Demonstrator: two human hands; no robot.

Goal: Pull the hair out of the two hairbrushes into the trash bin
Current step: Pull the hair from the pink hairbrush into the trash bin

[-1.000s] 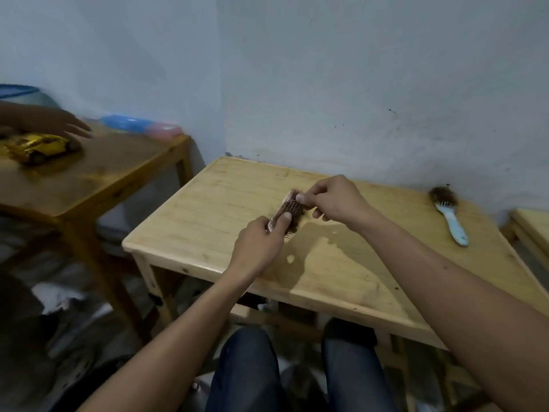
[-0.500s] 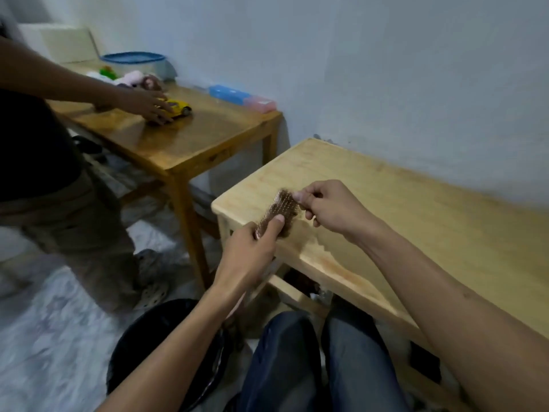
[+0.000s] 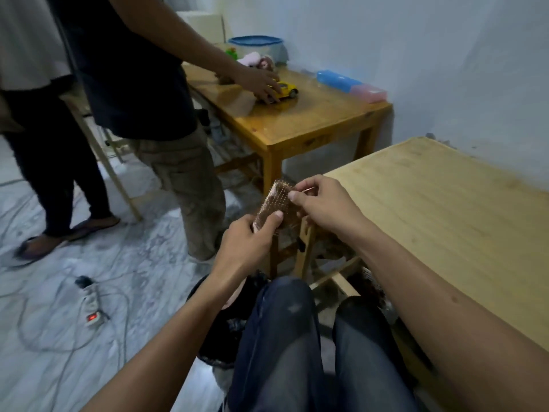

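A brown hairbrush point(image 3: 274, 205), bristles up and matted with hair, is held tilted in the air past the table corner. A black trash bin point(image 3: 221, 334) is seen on the floor below, partly hidden.

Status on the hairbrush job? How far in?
Done: nothing clearly finished; no pulled hair shows in the bin.
In hand: the left hand holds one brush above the bin by the knee, and the right hand pinches at its bristles; hair still mats the pad.
Left: drop this hair in the bin, then do the second brush, which is out of view.
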